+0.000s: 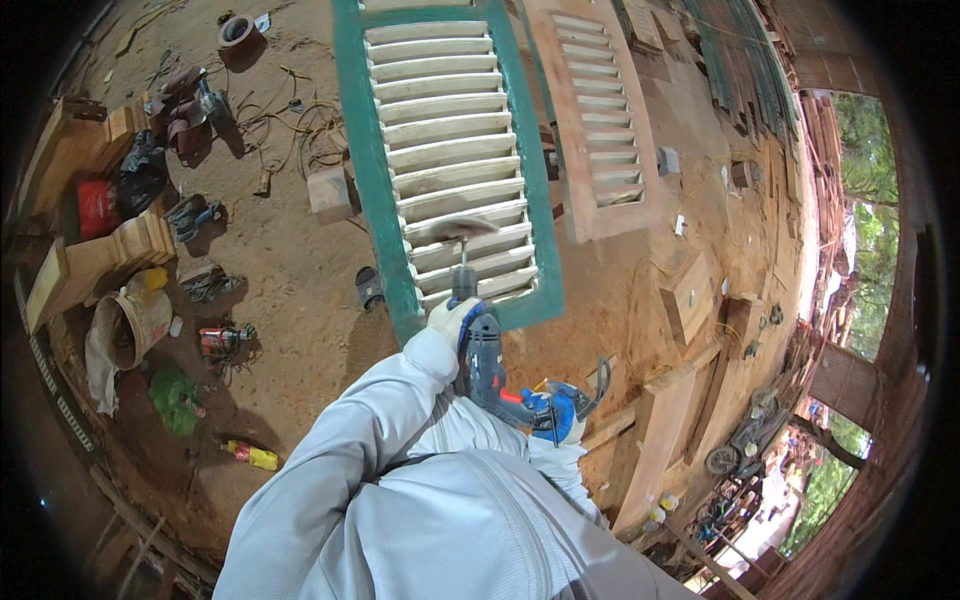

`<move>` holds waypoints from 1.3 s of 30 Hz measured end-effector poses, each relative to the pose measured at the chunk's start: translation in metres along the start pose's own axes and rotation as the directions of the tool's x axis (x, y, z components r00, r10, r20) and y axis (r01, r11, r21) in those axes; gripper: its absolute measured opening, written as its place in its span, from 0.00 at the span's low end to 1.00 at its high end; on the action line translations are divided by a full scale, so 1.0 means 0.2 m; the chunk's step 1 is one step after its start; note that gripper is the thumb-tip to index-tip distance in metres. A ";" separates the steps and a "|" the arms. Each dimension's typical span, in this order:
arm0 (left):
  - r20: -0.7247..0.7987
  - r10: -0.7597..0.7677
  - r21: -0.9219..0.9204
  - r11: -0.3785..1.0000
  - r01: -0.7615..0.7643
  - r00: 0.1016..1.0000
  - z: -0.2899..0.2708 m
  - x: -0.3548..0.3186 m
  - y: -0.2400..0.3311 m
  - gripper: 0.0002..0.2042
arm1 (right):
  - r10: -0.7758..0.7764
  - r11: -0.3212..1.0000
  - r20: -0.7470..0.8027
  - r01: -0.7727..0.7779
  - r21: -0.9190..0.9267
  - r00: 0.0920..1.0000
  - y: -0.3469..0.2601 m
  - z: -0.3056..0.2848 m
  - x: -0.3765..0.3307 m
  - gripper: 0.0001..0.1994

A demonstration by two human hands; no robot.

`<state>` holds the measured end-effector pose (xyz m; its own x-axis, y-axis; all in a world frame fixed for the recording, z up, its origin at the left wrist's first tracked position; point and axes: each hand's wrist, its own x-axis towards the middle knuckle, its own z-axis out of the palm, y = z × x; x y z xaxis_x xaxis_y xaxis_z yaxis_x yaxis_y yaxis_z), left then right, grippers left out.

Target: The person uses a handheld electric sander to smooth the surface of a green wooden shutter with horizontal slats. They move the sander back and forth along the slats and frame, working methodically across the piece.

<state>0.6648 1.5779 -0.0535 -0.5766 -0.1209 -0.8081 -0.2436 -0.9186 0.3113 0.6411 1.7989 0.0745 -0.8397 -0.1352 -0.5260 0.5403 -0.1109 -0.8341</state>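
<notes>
My left hand (456, 320), in a blue and white glove, is closed round the front of a dark blue power drill (484, 362). My right hand (558, 410), gloved alike, grips the drill's rear handle. A round sanding disc (460, 229) is fixed on the drill's shaft. It lies over the lower slats of a louvred shutter (450, 130) with a green frame and whitish slats. Whether the disc touches the slats I cannot tell. To the right of it lies a second louvred shutter (597, 120) with a bare, pinkish-brown frame.
At the left are wooden pieces (105, 262), a whitish bucket (122, 330), a red power tool (222, 342) and a yellow bottle (252, 455). Tangled cords (300, 125) lie on the dirt floor. A wooden block (329, 194) is beside the green shutter; timber boards (655, 440) lie at the right.
</notes>
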 end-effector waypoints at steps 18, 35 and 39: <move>-0.011 0.079 -0.126 0.989 -0.080 0.997 -0.01 -0.04 0.15 0.11 | -0.135 0.977 0.082 0.146 -0.157 0.987 -0.11 0.24 -0.06 0.10; -0.069 0.186 -0.086 0.978 -0.191 0.980 -0.01 -0.08 0.14 0.09 | 0.037 0.999 0.318 -0.041 0.006 0.947 -0.28 0.26 0.09 0.11; 0.098 0.456 0.195 0.863 -0.466 0.885 -0.05 0.21 -0.06 0.09 | 0.044 0.999 0.275 -0.043 -0.009 0.960 -0.26 0.17 0.25 0.11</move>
<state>0.6511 1.5809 -0.0961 -0.6975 -0.4886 -0.5242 -0.0938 -0.6630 0.7427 0.5727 1.7638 0.0972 -0.7675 -0.4056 -0.4964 0.5758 -0.0957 -0.8120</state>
